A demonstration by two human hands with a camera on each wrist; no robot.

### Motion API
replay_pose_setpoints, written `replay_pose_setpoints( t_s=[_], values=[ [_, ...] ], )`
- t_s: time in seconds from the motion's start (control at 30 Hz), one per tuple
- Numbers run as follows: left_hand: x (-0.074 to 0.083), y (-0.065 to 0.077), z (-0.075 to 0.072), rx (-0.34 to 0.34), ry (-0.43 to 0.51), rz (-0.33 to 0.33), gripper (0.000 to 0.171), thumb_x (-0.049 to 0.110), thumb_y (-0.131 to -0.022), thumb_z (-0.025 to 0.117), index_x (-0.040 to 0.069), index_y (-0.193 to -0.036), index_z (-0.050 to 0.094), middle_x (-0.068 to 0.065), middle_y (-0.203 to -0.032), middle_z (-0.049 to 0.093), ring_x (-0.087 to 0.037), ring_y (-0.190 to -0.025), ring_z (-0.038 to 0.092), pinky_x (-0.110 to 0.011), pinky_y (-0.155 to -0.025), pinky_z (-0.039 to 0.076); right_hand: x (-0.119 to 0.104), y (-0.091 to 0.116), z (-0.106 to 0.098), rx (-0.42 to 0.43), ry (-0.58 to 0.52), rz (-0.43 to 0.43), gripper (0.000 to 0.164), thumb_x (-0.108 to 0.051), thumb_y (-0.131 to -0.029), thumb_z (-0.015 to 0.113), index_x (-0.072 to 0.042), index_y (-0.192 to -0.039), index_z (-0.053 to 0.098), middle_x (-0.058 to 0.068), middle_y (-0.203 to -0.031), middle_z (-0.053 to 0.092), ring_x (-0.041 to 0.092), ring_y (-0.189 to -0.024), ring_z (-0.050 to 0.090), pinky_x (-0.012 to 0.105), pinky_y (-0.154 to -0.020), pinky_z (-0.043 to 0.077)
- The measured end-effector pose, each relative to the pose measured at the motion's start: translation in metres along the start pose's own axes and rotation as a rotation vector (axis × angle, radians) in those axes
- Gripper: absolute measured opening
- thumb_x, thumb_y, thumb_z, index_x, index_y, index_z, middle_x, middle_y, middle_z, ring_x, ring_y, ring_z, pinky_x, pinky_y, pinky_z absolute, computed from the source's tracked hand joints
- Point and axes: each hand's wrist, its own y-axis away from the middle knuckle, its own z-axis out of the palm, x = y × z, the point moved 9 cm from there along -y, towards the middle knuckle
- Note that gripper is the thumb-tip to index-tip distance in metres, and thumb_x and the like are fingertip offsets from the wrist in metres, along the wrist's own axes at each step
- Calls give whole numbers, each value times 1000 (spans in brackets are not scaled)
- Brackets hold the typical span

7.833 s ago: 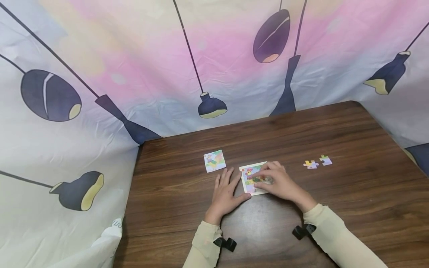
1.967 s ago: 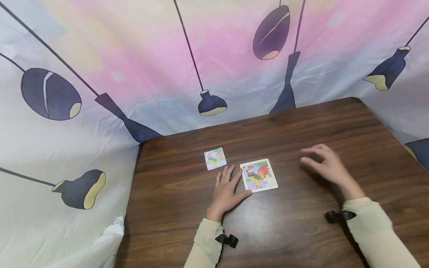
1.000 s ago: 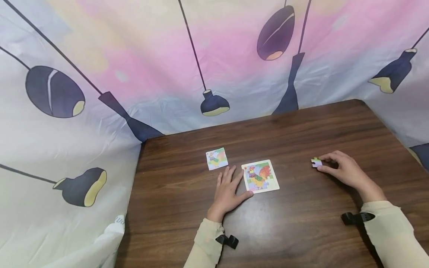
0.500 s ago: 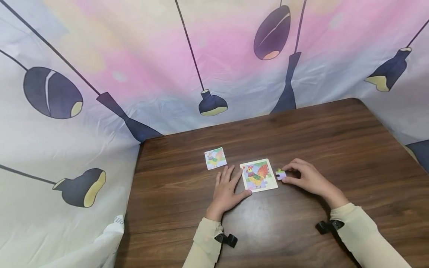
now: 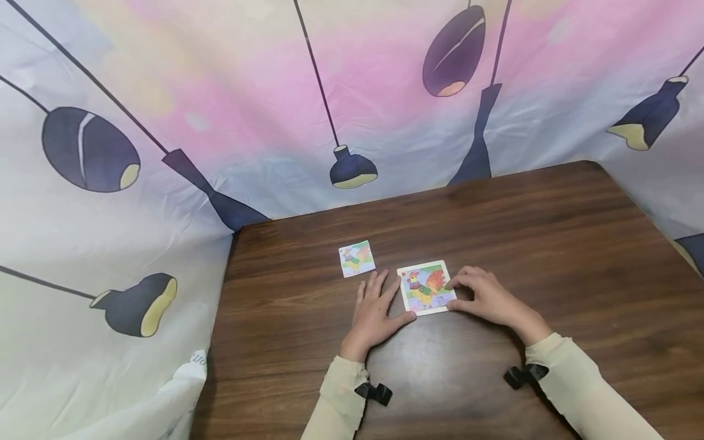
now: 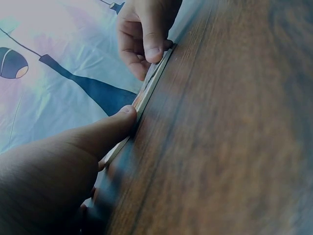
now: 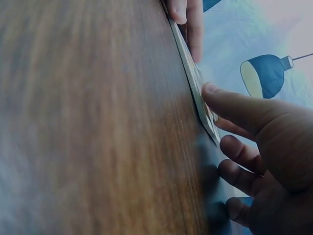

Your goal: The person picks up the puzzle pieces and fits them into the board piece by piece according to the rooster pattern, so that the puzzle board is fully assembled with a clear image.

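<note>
In the head view a square rooster jigsaw puzzle (image 5: 423, 290) in a pale frame lies flat on the table. My left hand (image 5: 371, 321) rests with spread fingers on the table at its left, thumb and forefinger against the frame. My right hand (image 5: 489, 299) pinches a lilac and green puzzle piece (image 5: 444, 298) between thumb and forefinger at the frame's lower right corner. Whether the piece lies fully flat cannot be told. The left wrist view shows my left thumb (image 6: 128, 111) on the frame's edge; my right thumb (image 7: 211, 90) touches the puzzle in the right wrist view.
A small square rooster picture card (image 5: 356, 258) lies behind my left hand. The dark wooden table (image 5: 550, 232) reaches back to a hanging cloth (image 5: 247, 122) printed with lamps, which also covers the left side.
My right hand picked up the last loose puzzle piece at the right and carried it left onto the puzzle's lower right corner. My left hand has stayed at the frame.
</note>
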Motion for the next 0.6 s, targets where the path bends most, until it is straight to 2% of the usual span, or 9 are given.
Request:
replay_pose_setpoints(
  t_s=[0.43, 0.6],
  values=[
    [0, 0, -1, -2, -5, 3, 82, 61, -97, 68, 18, -163, 45, -12, -173, 26, -34, -163, 11, -60, -129, 9, 1, 2, 0, 10, -27, 9, 31, -33, -88, 89, -17, -112, 78, -5, -104, 63, 14, -90, 51, 42, -82, 35],
    [0, 2, 0, 1, 0, 6, 82, 61, -97, 68, 18, -162, 45, -13, -173, 27, -34, -162, 12, -60, -129, 9, -5, 2, 2, 24, -50, -20, 21, -23, -92, 86, -19, -112, 81, -8, -101, 61, 12, -87, 48, 40, -81, 33]
  ],
)
